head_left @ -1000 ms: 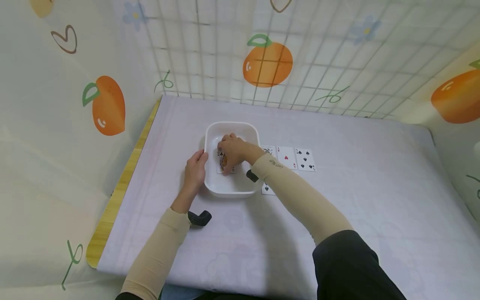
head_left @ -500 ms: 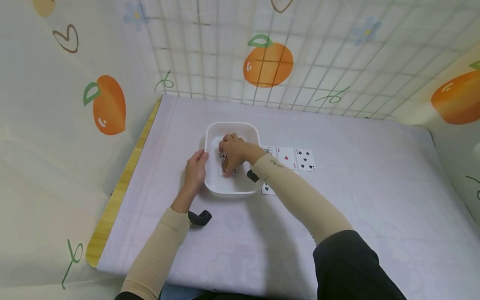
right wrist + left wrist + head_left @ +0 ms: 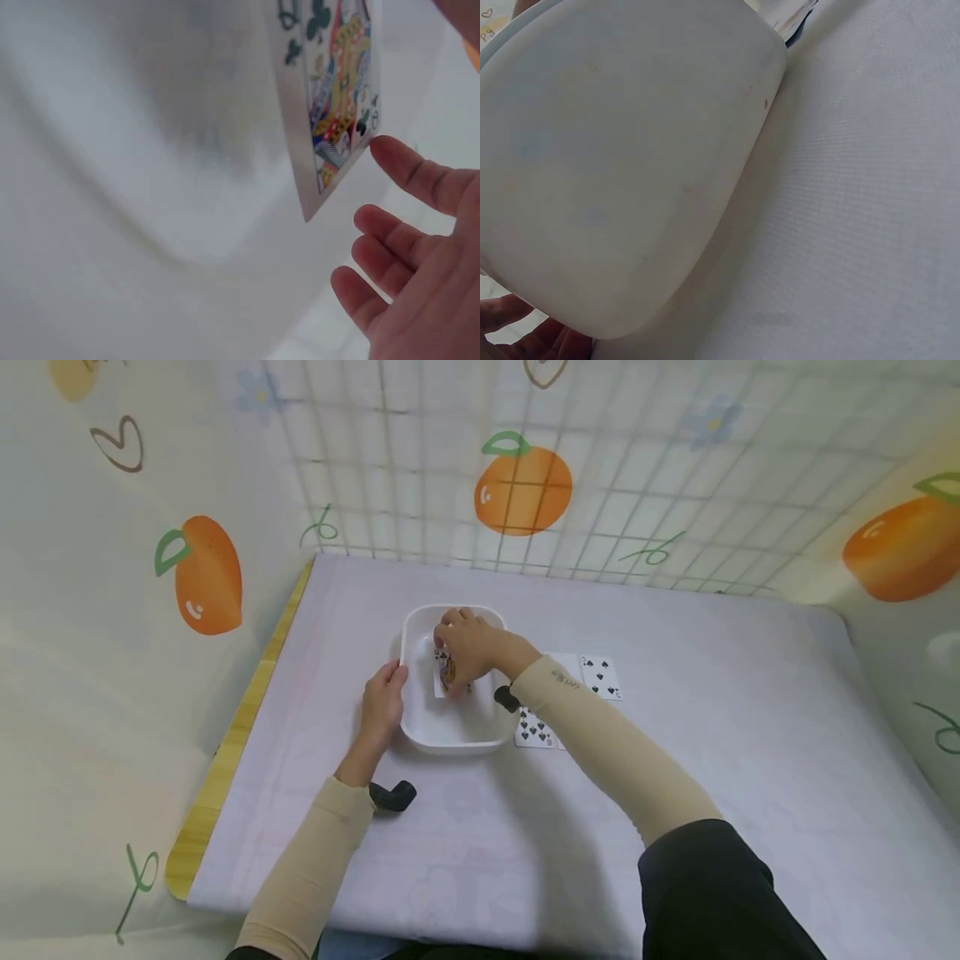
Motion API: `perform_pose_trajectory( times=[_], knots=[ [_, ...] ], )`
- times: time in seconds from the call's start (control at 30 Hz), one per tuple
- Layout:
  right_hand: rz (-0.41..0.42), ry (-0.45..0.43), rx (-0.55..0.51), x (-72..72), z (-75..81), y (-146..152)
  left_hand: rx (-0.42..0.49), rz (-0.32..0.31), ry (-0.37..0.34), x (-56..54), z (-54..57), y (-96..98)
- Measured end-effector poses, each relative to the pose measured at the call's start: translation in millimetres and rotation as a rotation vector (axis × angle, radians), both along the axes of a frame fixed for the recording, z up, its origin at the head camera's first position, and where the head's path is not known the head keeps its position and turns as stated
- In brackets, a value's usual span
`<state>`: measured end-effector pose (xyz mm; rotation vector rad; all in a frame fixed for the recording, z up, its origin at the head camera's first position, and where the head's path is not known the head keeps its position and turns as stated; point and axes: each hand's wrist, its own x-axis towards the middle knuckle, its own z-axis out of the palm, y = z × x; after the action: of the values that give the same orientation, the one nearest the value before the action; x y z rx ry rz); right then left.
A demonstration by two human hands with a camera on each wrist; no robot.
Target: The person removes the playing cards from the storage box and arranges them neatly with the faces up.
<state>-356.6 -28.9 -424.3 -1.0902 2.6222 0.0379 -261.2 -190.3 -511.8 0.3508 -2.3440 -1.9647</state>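
A white plastic basin [image 3: 457, 746] stands on the cloth-covered table. My left hand [image 3: 382, 700] grips its left rim, and in the left wrist view some of that hand's fingers [image 3: 555, 341] show at the basin's lower corner. Inside the basin's outline, my right hand [image 3: 471, 647] pinches a queen of clubs playing card [image 3: 442, 678] by its edges. The right wrist view shows the card [image 3: 341, 105] tilted over the basin floor, the index fingertip at one corner. The right hand's other fingers are spread apart from the card.
To the right of the basin, playing cards lie face up in rows, partly hidden by the right forearm. Among them are a five of spades [image 3: 602, 678] and another spade card [image 3: 535, 729]. Behind stands a wire grid [image 3: 600, 477] under fruit-patterned cloth.
The right hand has risen a little with the queen of clubs, toward the basin's far side. More of the near spade card shows. The left hand stays on the rim; the view shifted slightly.
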Motion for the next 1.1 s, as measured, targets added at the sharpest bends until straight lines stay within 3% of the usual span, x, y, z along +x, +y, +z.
perform_pose_trajectory(
  times=[0.53,1.1],
  knots=[
    [-0.132,-0.014,-0.057,3.3,35.5,32.6,-0.013,-0.009,-0.011,-5.4,-0.9,-10.9],
    [-0.299,-0.018,-0.089,9.7,37.0,94.2,-0.005,-0.011,-0.033,-9.2,1.1,-33.7]
  ],
)
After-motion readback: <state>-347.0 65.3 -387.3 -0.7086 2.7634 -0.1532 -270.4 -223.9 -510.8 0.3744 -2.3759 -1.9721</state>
